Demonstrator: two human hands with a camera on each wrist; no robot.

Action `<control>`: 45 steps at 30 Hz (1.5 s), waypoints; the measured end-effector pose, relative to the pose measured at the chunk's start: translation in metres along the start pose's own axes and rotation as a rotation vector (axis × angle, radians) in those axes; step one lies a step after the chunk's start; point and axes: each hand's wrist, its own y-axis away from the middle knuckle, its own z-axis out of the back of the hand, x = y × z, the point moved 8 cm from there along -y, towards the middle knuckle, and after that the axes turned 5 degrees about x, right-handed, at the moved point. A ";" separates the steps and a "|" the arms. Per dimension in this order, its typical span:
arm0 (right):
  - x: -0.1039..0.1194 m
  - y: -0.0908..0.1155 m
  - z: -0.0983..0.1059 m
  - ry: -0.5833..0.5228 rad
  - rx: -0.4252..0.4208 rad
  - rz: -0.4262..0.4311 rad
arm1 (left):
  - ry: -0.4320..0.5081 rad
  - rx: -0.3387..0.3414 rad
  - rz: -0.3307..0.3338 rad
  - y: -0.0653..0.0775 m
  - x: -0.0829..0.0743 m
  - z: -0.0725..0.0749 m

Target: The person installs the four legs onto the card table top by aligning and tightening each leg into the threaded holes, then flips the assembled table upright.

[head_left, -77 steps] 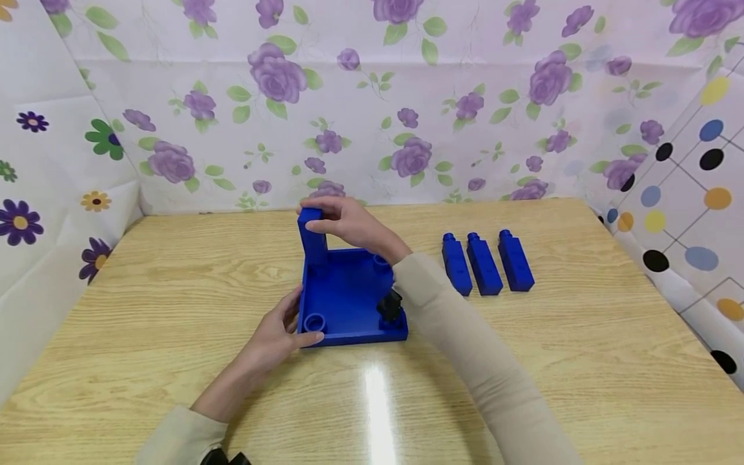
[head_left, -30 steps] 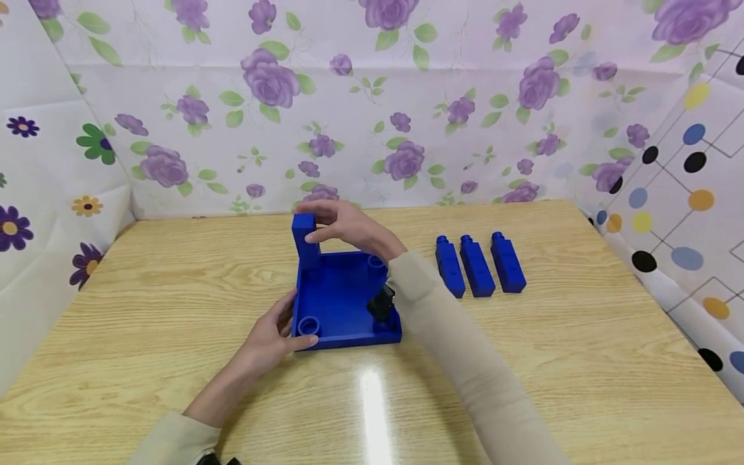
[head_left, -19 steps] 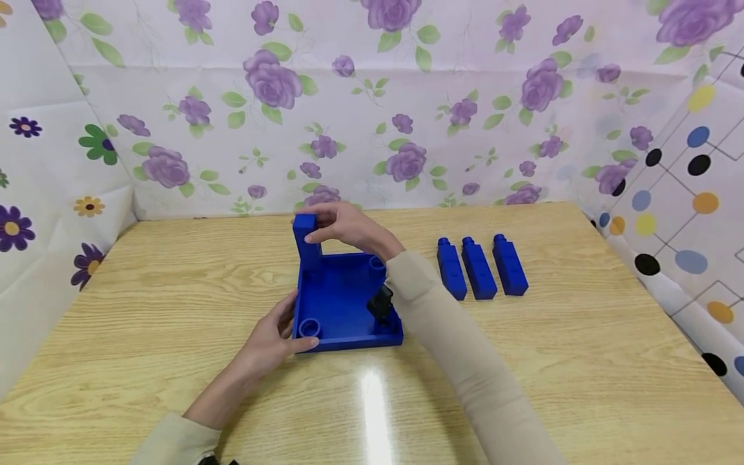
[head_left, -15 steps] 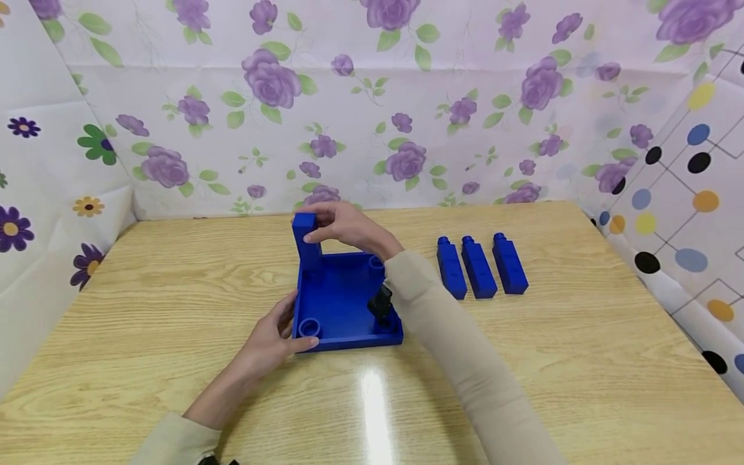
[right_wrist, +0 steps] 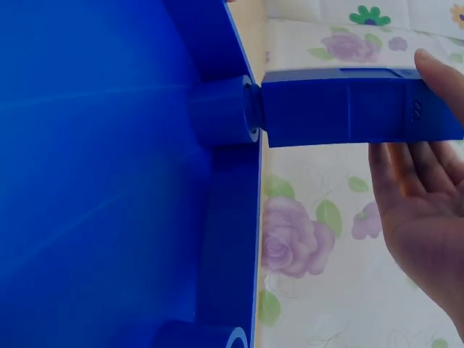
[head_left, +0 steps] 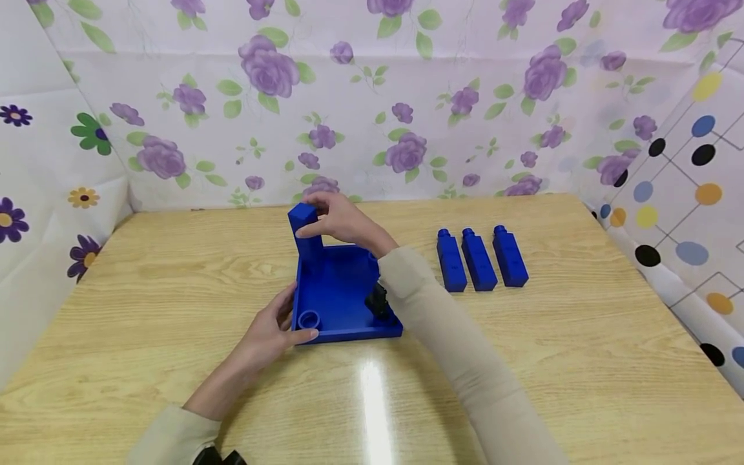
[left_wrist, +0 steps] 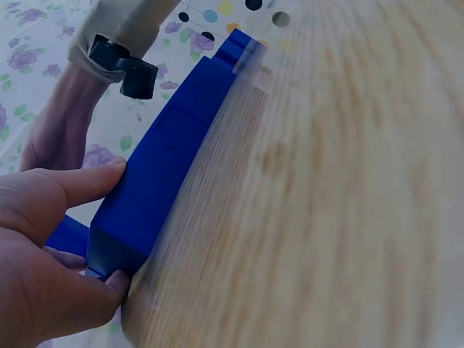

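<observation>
My right hand [head_left: 343,219] grips the upper end of a blue square leg [head_left: 307,236], thumb on one side and fingers on the other. In the right wrist view the leg [right_wrist: 341,107] has its neck at the mouth of a round socket [right_wrist: 225,110]; how deep it sits is partly hidden. That socket is in the far-left corner of a shallow blue square tray [head_left: 343,290]. My left hand [head_left: 270,332] holds the near-left corner, thumb over the front wall, fingers along the left. In the left wrist view it grips the blue wall [left_wrist: 156,159].
Three similar blue legs, left [head_left: 451,261], middle [head_left: 479,261] and right [head_left: 509,257], lie side by side on the wooden table [head_left: 581,361]. Another round socket [head_left: 309,320] shows in the tray's near-left corner. A flowered cloth [head_left: 360,116] hangs behind.
The leg has turned about its own length in my right hand, so its square top now shows cornerwise. My right fingers shifted with it. The left hand keeps its hold on the tray.
</observation>
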 end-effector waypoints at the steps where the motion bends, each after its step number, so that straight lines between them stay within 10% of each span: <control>1: 0.001 0.000 0.001 0.019 -0.020 0.002 | 0.000 0.000 -0.002 0.000 0.000 0.000; 21: 0.011 0.006 -0.003 0.197 -0.255 0.013 | -0.001 -0.001 -0.011 0.001 -0.001 0.004; 26: 0.010 0.004 -0.006 0.212 -0.178 -0.025 | -0.011 -0.009 -0.006 0.000 0.000 0.004; 37: 0.003 0.002 -0.002 -0.137 0.108 0.035 | -0.010 -0.025 0.003 -0.001 0.000 0.003; 45: -0.001 0.002 -0.007 -0.269 0.157 0.053 | 0.001 -0.013 0.001 0.000 0.001 0.001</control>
